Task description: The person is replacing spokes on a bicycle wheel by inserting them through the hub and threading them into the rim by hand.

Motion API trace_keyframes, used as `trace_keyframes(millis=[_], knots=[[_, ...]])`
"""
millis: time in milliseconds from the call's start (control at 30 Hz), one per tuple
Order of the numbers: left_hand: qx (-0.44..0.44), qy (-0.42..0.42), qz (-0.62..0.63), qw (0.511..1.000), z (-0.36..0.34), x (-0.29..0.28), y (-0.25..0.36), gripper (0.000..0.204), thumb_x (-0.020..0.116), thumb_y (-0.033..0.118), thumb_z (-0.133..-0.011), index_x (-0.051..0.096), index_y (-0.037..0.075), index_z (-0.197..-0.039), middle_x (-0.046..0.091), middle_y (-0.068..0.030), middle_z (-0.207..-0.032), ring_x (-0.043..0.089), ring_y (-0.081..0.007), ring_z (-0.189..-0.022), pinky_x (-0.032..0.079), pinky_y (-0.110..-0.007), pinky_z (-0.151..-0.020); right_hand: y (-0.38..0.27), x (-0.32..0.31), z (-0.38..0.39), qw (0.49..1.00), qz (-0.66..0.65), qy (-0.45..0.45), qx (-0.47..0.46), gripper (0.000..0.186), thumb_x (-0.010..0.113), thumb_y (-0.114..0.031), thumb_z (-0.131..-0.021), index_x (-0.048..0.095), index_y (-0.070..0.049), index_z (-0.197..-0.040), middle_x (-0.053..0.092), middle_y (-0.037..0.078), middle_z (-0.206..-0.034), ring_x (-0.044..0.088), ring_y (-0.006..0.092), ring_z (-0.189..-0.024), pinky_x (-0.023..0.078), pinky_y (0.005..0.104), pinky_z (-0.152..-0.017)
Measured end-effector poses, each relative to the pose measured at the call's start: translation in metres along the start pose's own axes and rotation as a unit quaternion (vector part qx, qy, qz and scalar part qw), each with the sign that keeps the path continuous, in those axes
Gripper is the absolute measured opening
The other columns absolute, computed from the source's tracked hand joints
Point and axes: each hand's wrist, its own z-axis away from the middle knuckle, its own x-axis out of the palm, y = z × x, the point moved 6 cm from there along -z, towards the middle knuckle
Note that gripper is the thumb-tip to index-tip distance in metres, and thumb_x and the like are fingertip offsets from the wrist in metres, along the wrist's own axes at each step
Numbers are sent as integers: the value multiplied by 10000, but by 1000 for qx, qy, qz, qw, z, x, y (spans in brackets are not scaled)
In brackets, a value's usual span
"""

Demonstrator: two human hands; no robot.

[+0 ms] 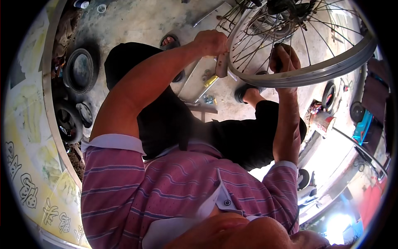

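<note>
At the top right, a bare metal bicycle wheel rim [331, 74] is raised in front of me, with thin spokes around a black hub [292, 10]. My left hand [209, 43] is closed at the rim's left side, just above a flat greyish upright piece [222, 66]; what its fingers grip is hidden. My right hand [285, 60] is inside the wheel among the spokes, fingers curled together behind the lower rim; whatever lies between them is too small to make out.
Tyres [81, 68] lie at the left beside a drawn-on wall [29, 166]. Metal bars and a yellow-handled tool [210, 81] lie on the concrete floor [124, 23] between my sandalled feet. At the right are a bucket [321, 122] and a turquoise object [362, 124].
</note>
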Motion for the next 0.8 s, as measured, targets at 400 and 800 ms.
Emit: trace_keyframes(millis=[400,800], knots=[[17,25,-6,1000,2,-4,-2,384,714,485,-832,720,108,-906,723,-137,-952,687,-352,-954,539,-483,-800,24,-1,6,983,-64,73,157,203,587,-215,-1009,608,-28,-932,546,4,-708,432,65,-555,311,220,-494],[4,12,-6,1000,0,-3,0,397,720,494,-834,724,104,-901,727,-140,-935,697,-356,-931,546,-476,-793,47,-12,1,972,109,51,203,257,669,-273,-965,659,-19,-930,618,10,-745,489,60,-573,361,222,-496]])
